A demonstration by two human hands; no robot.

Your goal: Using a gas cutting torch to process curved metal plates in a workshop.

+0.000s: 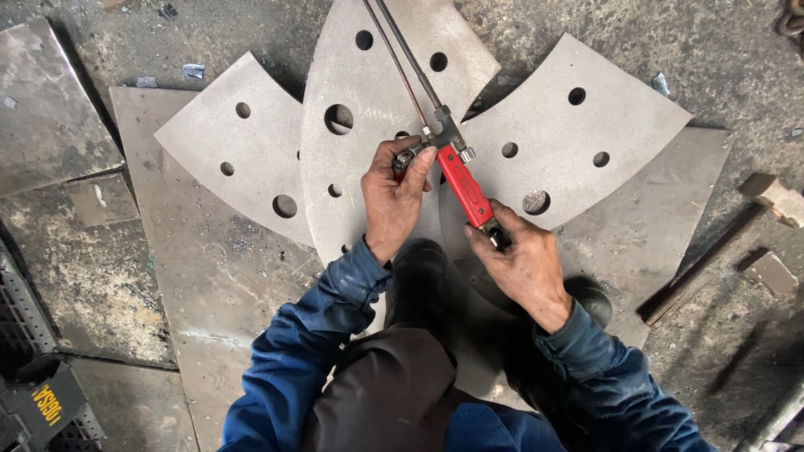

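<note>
Left hand point(394, 197) clenched over cutting torch point(462, 184) valve, hiding it; right hand point(523, 264) grasping red handle's end; torch tubes cut off at top edge.

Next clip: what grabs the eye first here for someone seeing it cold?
The red-handled cutting torch at centre, with the right hand at its rear end and the left hand at its valve block. Under it, three fan-shaped steel plates with round holes spread over the floor. A hammer lies at the right edge.
</note>
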